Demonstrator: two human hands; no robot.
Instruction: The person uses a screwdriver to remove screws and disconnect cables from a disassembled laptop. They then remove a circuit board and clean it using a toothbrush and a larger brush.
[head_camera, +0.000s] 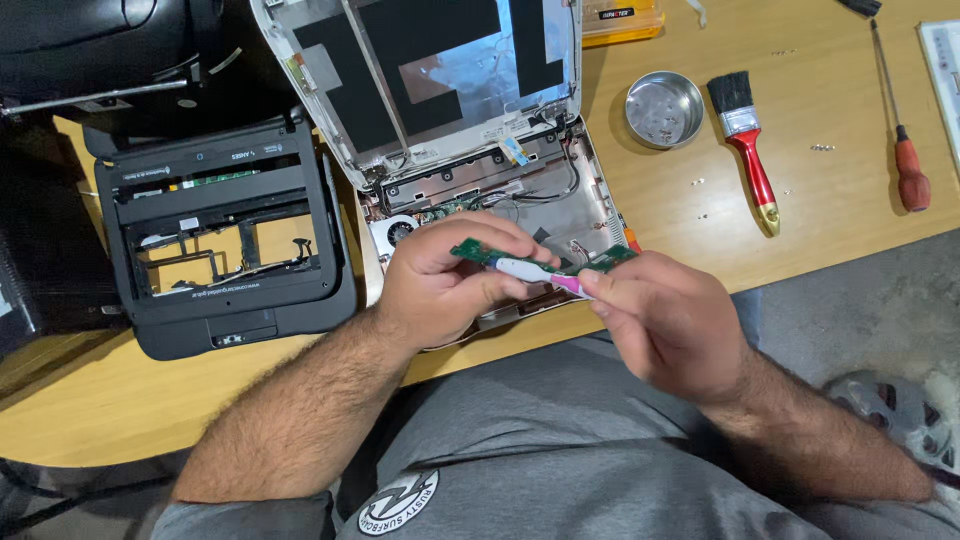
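Seen from above, a seated person is working at a wooden table (690, 230). The left hand (440, 285) is curling closed around one end of a narrow green circuit board (478, 250), thumb on top and fingers beneath. The right hand (670, 320) is pinching the board's other end and is also gripping a white tool with a pink tip (545, 275), pressed along the underside of the board. The board is being held in the air just above the open white laptop base (560, 200), whose lid (440, 70) is standing tilted back with its inner panel exposed. A black laptop frame (225, 240) is lying to the left. A round metal dish (664, 108), a red-handled paintbrush (748, 145) and a red-handled screwdriver (905, 160) are resting to the right, with small screws (697, 182) scattered loose on the wood. The thin board could probably flex or crack if both hands squeeze or twist unevenly, the tool could slip and scratch it, and a careless sleeve could sweep the loose screws off the table.
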